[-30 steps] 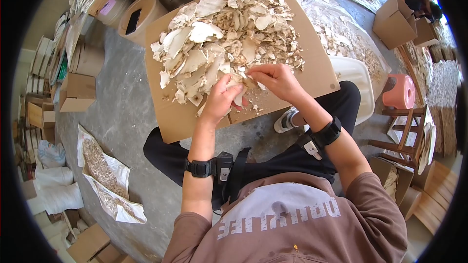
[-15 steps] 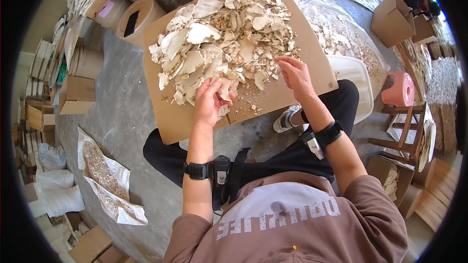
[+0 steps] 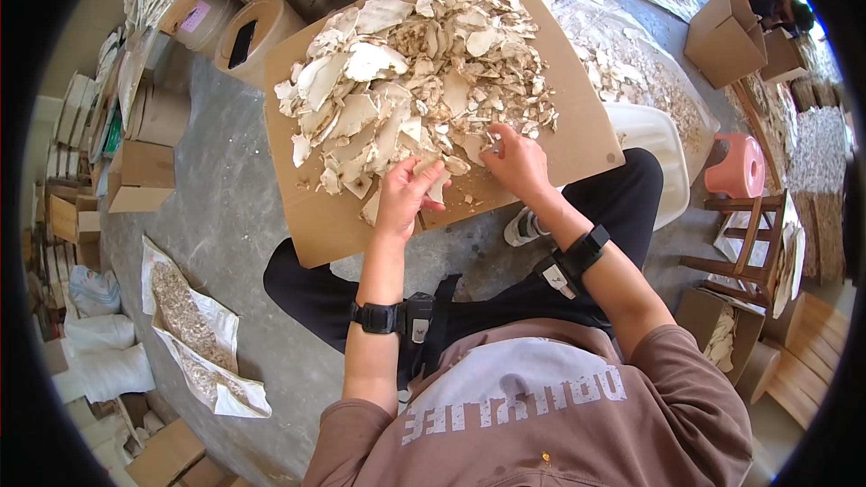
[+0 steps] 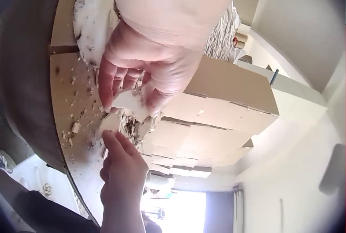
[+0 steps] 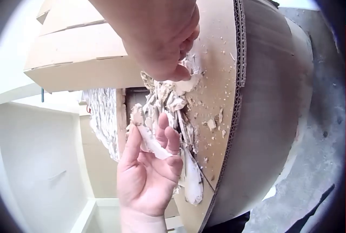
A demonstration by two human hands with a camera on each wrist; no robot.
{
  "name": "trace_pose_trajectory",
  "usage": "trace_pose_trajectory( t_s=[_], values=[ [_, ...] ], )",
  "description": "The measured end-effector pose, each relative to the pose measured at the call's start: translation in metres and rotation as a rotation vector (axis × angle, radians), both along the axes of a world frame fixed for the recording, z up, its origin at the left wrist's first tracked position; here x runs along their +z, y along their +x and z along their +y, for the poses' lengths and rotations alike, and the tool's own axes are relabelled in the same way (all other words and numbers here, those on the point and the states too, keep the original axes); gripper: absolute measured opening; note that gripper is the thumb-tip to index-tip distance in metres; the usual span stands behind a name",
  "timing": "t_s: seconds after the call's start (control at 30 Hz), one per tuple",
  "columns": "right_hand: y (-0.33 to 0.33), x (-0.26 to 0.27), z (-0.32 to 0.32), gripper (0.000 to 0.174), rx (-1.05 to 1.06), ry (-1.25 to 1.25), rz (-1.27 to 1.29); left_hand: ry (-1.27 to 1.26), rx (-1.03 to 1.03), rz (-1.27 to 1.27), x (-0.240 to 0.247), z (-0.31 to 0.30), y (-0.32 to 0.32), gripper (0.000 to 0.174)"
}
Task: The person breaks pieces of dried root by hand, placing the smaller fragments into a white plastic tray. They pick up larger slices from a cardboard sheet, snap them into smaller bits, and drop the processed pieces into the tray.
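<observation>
One cardboard sheet lies under heap, likely keeping it off floor. At heap's near side: your left hand, thumb and fingers pinching pale flake, presumably steadying it; your right hand, fingers curled, whether holding anything, cannot tell. Crumbs beside heap.

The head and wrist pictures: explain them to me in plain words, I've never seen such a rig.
There is no machine: a person works bare-handed. The head camera looks down from above. The left forearm strap and right forearm strap carry the wrist cameras, whose close-ups look turned sideways. On a cardboard sheet lies a heap of pale, flaky pieces, with crumbs beside it. The left hand holds one pale piece; the right hand appears to pinch another flake at the heap's edge.
</observation>
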State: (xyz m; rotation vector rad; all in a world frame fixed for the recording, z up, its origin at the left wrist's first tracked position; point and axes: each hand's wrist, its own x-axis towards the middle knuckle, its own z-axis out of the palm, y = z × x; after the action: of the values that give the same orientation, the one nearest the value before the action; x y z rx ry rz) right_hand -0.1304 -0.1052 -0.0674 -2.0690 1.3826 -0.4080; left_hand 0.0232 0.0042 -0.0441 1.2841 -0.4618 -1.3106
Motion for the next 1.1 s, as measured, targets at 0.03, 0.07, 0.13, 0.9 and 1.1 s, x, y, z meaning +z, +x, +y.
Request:
trace_pose_trajectory(
  t_s=[0.03,0.07,0.13,0.9,1.1],
  values=[
    [0.000,0.001,-0.002,0.026,0.055,-0.012,-0.017,-0.010,-0.028,-0.048,-0.003,-0.001,-0.001,0.023],
    [0.000,0.002,-0.004,0.024,0.108,-0.024,-0.034,-0.011,-0.028,-0.048,-0.007,-0.002,-0.003,0.023],
    [0.001,0.003,-0.008,0.023,0.118,0.014,-0.078,0.003,-0.023,-0.133,-0.013,-0.002,-0.006,0.024],
    [0.007,0.017,0.017,0.020,0.299,0.252,-0.624,-0.082,0.088,-0.194,0.001,0.006,-0.007,0.024],
    [0.006,0.046,0.028,0.019,0.053,0.541,-0.812,-0.562,0.104,-1.132,0.024,0.009,-0.005,0.016]
  ],
)
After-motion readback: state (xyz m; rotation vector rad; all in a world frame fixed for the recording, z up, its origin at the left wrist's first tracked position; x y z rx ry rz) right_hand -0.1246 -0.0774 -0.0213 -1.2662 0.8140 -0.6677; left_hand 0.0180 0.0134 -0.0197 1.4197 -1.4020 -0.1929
